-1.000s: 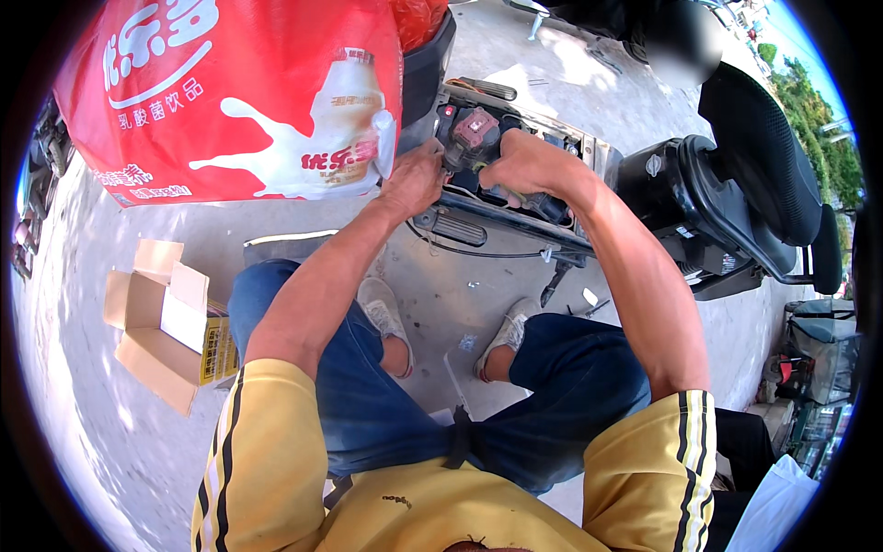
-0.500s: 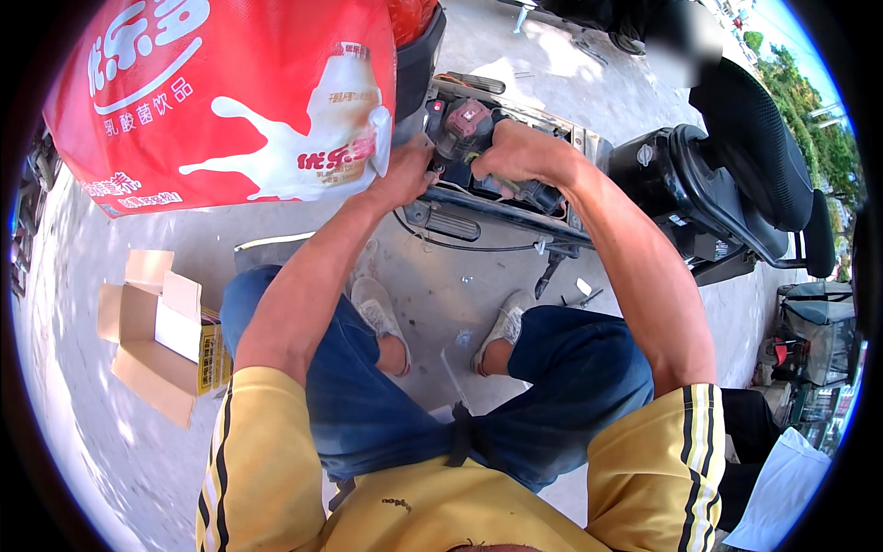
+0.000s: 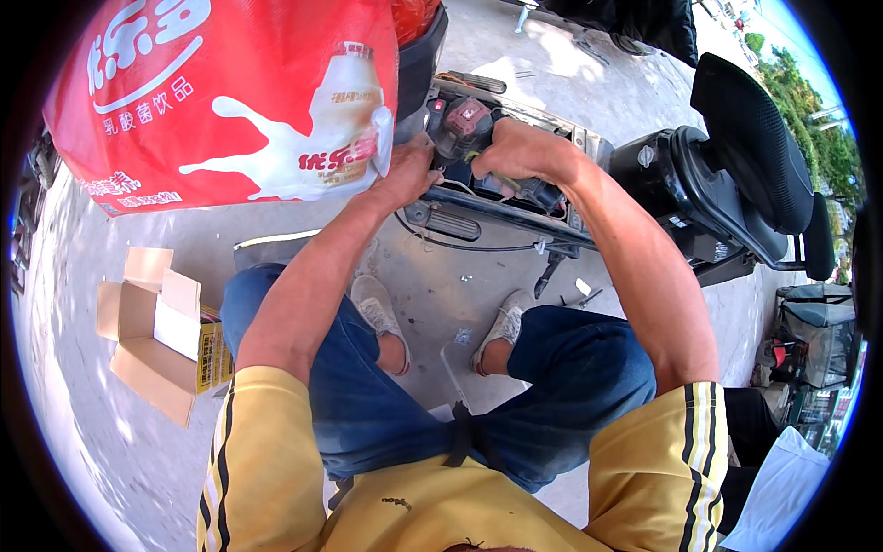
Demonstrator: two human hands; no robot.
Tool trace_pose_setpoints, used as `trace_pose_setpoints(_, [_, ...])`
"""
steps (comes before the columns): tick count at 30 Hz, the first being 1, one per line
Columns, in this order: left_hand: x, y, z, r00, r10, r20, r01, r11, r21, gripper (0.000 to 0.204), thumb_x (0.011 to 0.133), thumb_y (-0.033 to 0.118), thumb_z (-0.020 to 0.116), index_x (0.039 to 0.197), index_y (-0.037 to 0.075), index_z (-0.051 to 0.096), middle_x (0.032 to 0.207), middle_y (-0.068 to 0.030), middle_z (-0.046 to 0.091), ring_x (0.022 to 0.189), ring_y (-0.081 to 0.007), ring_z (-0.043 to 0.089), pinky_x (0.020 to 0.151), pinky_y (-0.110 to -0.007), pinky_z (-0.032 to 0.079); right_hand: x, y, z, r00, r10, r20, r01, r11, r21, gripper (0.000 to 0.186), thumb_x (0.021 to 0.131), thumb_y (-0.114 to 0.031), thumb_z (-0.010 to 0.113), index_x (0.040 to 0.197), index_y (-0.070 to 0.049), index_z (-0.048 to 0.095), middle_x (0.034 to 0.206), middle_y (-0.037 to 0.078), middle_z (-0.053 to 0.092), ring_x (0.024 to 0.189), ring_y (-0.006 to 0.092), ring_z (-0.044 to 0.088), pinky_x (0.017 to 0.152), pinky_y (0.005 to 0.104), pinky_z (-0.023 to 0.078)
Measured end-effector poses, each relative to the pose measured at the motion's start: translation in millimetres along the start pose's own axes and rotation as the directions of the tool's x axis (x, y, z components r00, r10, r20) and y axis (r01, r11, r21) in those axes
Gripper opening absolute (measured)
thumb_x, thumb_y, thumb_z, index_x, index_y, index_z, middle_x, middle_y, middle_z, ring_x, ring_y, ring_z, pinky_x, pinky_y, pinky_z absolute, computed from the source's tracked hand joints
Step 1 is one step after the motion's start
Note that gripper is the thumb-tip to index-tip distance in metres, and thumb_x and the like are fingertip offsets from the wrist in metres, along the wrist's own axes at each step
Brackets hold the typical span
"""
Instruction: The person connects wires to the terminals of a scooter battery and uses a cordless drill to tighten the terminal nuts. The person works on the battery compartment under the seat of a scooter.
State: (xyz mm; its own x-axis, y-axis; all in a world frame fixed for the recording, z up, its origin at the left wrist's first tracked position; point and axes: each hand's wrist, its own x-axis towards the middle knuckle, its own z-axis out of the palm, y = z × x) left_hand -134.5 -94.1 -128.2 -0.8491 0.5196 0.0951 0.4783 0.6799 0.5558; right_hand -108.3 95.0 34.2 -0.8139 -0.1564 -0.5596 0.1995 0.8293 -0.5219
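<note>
In front of me is a scooter's opened floor section point(image 3: 451, 224), with its inner parts exposed. My right hand point(image 3: 520, 152) is wrapped round the handle of a cordless drill point(image 3: 463, 124), whose reddish, dark body points left. At the drill's front end, my left hand point(image 3: 411, 172) has its fingers closed close to the tip. Whatever those fingers pinch is too small and too covered to make out. A black cable point(image 3: 460, 246) runs along the near side of the frame, below both hands.
A large red bag point(image 3: 230, 110) fills the upper left, beside my left forearm. An open cardboard box point(image 3: 156, 368) lies on the ground at left. The scooter's black seat point(image 3: 750, 152) rises at right. Small loose bits lie on the floor between my shoes point(image 3: 375, 308).
Both hands and the drill hold nearly the same place. My view has shifted very slightly. At the top right, a blurred round patch over the background no longer shows.
</note>
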Motion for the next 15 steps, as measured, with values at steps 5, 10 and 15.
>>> trace_pose_setpoints(5, [-0.2, 1.4, -0.8, 1.000, -0.002, -0.005, 0.002, 1.000, 0.006, 0.044, 0.085, 0.020, 0.084, 0.119, 0.000, 0.064, 0.117, -0.0198, 0.064, 0.113, -0.0424, 0.065, 0.097, -0.052, 0.052, 2.3, 0.0, -0.2, 1.000, 0.009, 0.004, -0.009, 1.000, -0.011, 0.023, 0.080, -0.015, 0.070, 0.066, 0.004, 0.068, 0.059, 0.011, 0.066, 0.052, 0.0192, 0.064, 0.052, 0.0355, 0.049])
trace_pose_setpoints(10, [-0.8, 1.2, 1.1, 0.999, 0.004, -0.038, -0.004, 1.000, 0.013, 0.046, 0.085, 0.021, 0.085, 0.119, -0.001, 0.063, 0.115, -0.0211, 0.066, 0.113, -0.0429, 0.065, 0.096, -0.051, 0.052, 2.8, 0.5, 1.0, 1.000, 0.004, -0.005, -0.004, 1.000, 0.016, 0.022, 0.080, -0.014, 0.070, 0.067, 0.004, 0.068, 0.059, 0.011, 0.065, 0.052, 0.0193, 0.064, 0.051, 0.0355, 0.049])
trace_pose_setpoints(15, [-3.3, 7.8, -3.5, 0.999, -0.028, -0.033, 0.028, 1.000, -0.005, 0.046, 0.084, 0.020, 0.085, 0.120, 0.000, 0.063, 0.116, -0.0203, 0.068, 0.113, -0.0429, 0.066, 0.096, -0.051, 0.053, 5.8, 1.6, 1.2, 1.000, 0.008, 0.003, -0.008, 1.000, 0.023, 0.023, 0.080, -0.015, 0.071, 0.067, 0.004, 0.068, 0.059, 0.011, 0.065, 0.052, 0.0196, 0.064, 0.050, 0.0357, 0.049])
